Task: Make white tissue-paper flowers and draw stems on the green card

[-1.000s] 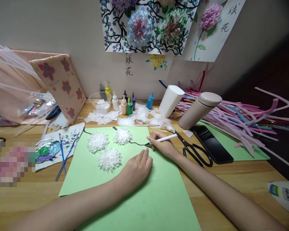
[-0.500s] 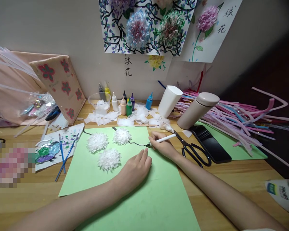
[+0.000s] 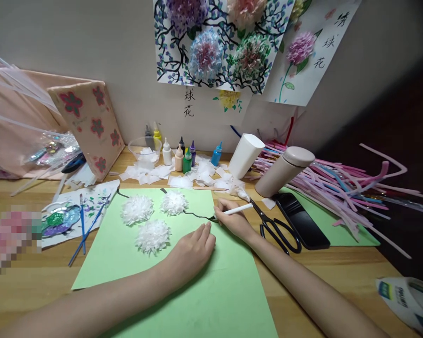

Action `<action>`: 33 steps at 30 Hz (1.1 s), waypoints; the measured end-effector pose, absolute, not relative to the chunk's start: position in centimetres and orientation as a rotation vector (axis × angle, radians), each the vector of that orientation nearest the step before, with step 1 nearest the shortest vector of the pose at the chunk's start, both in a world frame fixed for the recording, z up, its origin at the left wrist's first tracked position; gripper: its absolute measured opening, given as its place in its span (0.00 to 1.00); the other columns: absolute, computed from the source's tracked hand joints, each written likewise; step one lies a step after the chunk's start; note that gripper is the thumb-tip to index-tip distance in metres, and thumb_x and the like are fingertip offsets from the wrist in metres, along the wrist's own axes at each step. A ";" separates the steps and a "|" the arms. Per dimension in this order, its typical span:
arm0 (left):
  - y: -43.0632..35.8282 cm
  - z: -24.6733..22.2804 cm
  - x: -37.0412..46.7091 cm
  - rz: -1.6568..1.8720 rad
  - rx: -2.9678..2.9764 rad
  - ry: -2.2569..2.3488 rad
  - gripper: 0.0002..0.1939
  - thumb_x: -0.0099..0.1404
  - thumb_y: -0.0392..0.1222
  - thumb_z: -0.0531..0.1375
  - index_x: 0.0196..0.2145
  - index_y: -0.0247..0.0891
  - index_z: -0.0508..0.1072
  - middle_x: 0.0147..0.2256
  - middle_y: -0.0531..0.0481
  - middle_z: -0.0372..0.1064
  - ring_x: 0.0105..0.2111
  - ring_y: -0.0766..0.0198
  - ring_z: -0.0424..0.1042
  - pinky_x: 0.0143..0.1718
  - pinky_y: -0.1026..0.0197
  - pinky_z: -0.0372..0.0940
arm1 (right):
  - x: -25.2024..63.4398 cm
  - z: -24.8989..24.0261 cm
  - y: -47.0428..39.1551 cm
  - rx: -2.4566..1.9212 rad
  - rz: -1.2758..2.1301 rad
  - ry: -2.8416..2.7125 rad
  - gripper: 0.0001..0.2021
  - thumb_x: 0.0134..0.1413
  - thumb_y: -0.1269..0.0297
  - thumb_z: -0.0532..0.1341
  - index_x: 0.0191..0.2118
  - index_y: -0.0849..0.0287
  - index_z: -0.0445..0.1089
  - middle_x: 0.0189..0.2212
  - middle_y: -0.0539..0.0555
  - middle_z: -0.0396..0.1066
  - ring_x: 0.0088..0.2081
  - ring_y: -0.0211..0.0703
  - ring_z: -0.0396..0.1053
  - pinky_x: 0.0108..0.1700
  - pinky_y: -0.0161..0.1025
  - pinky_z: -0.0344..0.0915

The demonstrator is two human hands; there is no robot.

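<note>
A sheet of light green paper (image 3: 204, 295) lies on the wooden table, bearing three fluffy white paper flowers (image 3: 153, 235). My left hand (image 3: 193, 248) rests flat on the sheet, right of the flowers, fingers stretched out together. A white marker (image 3: 238, 209) is gripped in my right hand (image 3: 232, 219), its dark tip on the paper near the right edge. From the tip a wavy black line (image 3: 199, 215) runs left to the upper right flower. Another short black line (image 3: 124, 194) shows at the sheet's upper left corner.
Black-handled scissors (image 3: 275, 226) and a phone (image 3: 303, 221) lie to the right. Behind stand paint bottles (image 3: 187, 161), paper scraps (image 3: 146, 172), a white container (image 3: 246, 157) and a tumbler (image 3: 285, 172). Paintbrushes (image 3: 88, 234) cross at left; tape (image 3: 405, 300) sits at lower right.
The view has tilted up slightly and shifted, so the table things sit a little lower and left. Both hands keep nearly the same place on the paper; the marker tip stays by the line's end.
</note>
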State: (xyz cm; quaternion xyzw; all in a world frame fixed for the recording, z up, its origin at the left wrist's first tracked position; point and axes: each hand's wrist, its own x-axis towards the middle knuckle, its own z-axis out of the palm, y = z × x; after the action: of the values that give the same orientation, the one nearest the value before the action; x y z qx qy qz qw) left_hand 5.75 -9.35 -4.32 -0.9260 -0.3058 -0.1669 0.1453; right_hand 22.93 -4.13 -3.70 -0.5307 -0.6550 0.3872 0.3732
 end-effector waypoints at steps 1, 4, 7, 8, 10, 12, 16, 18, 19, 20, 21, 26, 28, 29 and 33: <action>-9.4 -4.4 5.8 -0.479 -2.670 -0.886 0.08 0.62 0.27 0.47 0.36 0.31 0.63 0.47 0.36 0.67 0.45 0.57 0.69 0.34 0.61 0.67 | 22.9 -3.7 -4.1 -1.361 0.988 -1.674 0.13 0.50 0.66 0.55 0.18 0.56 0.51 0.14 0.45 0.54 0.19 0.36 0.53 0.23 0.34 0.50; -9.4 -4.4 5.8 -0.463 -2.679 -0.901 0.08 0.62 0.28 0.47 0.36 0.32 0.63 0.47 0.37 0.68 0.45 0.58 0.69 0.35 0.61 0.67 | 23.0 -3.8 -4.2 -1.361 0.983 -1.661 0.14 0.49 0.66 0.55 0.18 0.56 0.51 0.14 0.45 0.55 0.19 0.36 0.53 0.22 0.34 0.51; -9.5 -4.2 5.8 -0.447 -2.681 -0.901 0.06 0.62 0.29 0.48 0.35 0.32 0.63 0.47 0.38 0.68 0.44 0.58 0.70 0.34 0.61 0.67 | 23.1 -3.9 -4.2 -1.355 1.034 -1.616 0.14 0.51 0.64 0.55 0.19 0.56 0.52 0.14 0.45 0.56 0.18 0.36 0.55 0.22 0.34 0.52; -9.5 -4.2 5.8 -0.445 -2.681 -0.894 0.06 0.62 0.29 0.49 0.35 0.32 0.63 0.46 0.38 0.68 0.44 0.57 0.70 0.33 0.61 0.67 | 23.1 -3.9 -4.2 -1.354 1.053 -1.606 0.14 0.52 0.63 0.54 0.19 0.56 0.52 0.13 0.45 0.57 0.18 0.36 0.55 0.23 0.34 0.53; -9.4 -4.0 5.8 -0.444 -2.684 -0.879 0.06 0.61 0.28 0.49 0.34 0.31 0.64 0.46 0.37 0.68 0.43 0.57 0.70 0.33 0.61 0.67 | 23.1 -3.9 -4.2 -1.358 1.069 -1.612 0.14 0.52 0.62 0.54 0.19 0.56 0.53 0.13 0.45 0.57 0.18 0.36 0.56 0.23 0.34 0.54; -9.4 -3.9 5.7 -0.443 -2.691 -0.869 0.06 0.60 0.27 0.50 0.34 0.31 0.64 0.46 0.37 0.69 0.43 0.57 0.71 0.33 0.61 0.68 | 23.0 -3.9 -4.2 -1.366 1.052 -1.635 0.14 0.52 0.63 0.55 0.19 0.56 0.53 0.13 0.44 0.56 0.18 0.36 0.55 0.23 0.34 0.53; -9.4 -4.0 5.7 -0.435 -2.686 -0.873 0.05 0.61 0.28 0.49 0.34 0.31 0.63 0.46 0.35 0.68 0.43 0.57 0.71 0.34 0.61 0.67 | 23.1 -3.9 -4.2 -1.369 1.018 -1.645 0.14 0.50 0.66 0.55 0.18 0.56 0.52 0.14 0.45 0.55 0.18 0.36 0.54 0.22 0.34 0.51; -9.4 -4.0 5.7 -0.428 -2.681 -0.866 0.06 0.61 0.28 0.49 0.35 0.31 0.63 0.46 0.35 0.68 0.43 0.57 0.71 0.34 0.61 0.68 | 23.2 -3.9 -4.1 -1.380 1.004 -1.634 0.14 0.49 0.67 0.55 0.17 0.56 0.51 0.14 0.45 0.55 0.19 0.36 0.54 0.22 0.35 0.50; -9.4 -4.0 5.7 -0.424 -2.681 -0.860 0.07 0.60 0.27 0.48 0.35 0.31 0.63 0.46 0.35 0.68 0.43 0.57 0.71 0.34 0.61 0.68 | 23.3 -4.0 -4.1 -1.387 1.000 -1.624 0.14 0.48 0.67 0.55 0.17 0.56 0.51 0.14 0.45 0.55 0.18 0.36 0.54 0.22 0.35 0.51; -9.4 -4.1 5.7 -0.420 -2.682 -0.856 0.08 0.60 0.27 0.47 0.35 0.31 0.63 0.46 0.35 0.68 0.43 0.57 0.71 0.33 0.61 0.68 | 23.3 -4.0 -4.1 -1.395 0.998 -1.609 0.14 0.48 0.67 0.55 0.17 0.56 0.51 0.13 0.45 0.55 0.18 0.36 0.54 0.22 0.35 0.51; -9.4 -4.0 5.7 -0.417 -2.683 -0.855 0.08 0.60 0.26 0.47 0.35 0.31 0.63 0.46 0.35 0.68 0.43 0.57 0.71 0.33 0.61 0.68 | 23.4 -4.0 -4.1 -1.400 1.003 -1.590 0.14 0.48 0.67 0.55 0.17 0.56 0.51 0.13 0.45 0.55 0.18 0.36 0.54 0.22 0.35 0.51; -9.3 -4.0 5.7 -0.450 -2.686 -0.851 0.08 0.59 0.26 0.48 0.35 0.29 0.64 0.46 0.34 0.68 0.42 0.56 0.71 0.33 0.61 0.68 | 23.3 -4.1 -4.2 -1.385 1.034 -1.579 0.12 0.48 0.67 0.54 0.18 0.56 0.52 0.13 0.45 0.56 0.18 0.35 0.55 0.22 0.34 0.52; -9.3 -3.9 5.7 -0.464 -2.683 -0.849 0.08 0.59 0.26 0.48 0.34 0.30 0.64 0.45 0.34 0.69 0.42 0.56 0.71 0.32 0.61 0.69 | 23.4 -4.1 -4.2 -1.392 0.990 -1.608 0.12 0.46 0.69 0.55 0.17 0.57 0.52 0.13 0.45 0.56 0.18 0.35 0.54 0.22 0.33 0.51; -9.3 -3.9 5.7 -0.463 -2.681 -0.851 0.08 0.59 0.26 0.48 0.34 0.30 0.64 0.45 0.34 0.68 0.42 0.56 0.71 0.32 0.61 0.69 | 23.4 -4.1 -4.2 -1.396 0.970 -1.609 0.12 0.46 0.69 0.54 0.17 0.57 0.52 0.13 0.44 0.55 0.18 0.35 0.54 0.22 0.33 0.51; -9.3 -3.8 5.6 -0.436 -2.675 -0.850 0.09 0.58 0.25 0.47 0.34 0.31 0.64 0.47 0.35 0.68 0.44 0.57 0.70 0.33 0.62 0.69 | 23.6 -4.2 -4.2 -1.394 0.999 -1.518 0.12 0.44 0.71 0.54 0.16 0.57 0.50 0.12 0.43 0.53 0.17 0.33 0.53 0.20 0.32 0.50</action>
State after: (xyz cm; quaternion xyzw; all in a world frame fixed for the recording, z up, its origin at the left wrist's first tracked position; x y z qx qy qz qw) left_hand 5.60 -9.26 -3.75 -0.9311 -0.2958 -0.1519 0.1500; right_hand 23.55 -4.19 -4.17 -0.5544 -0.6037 0.3972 0.4130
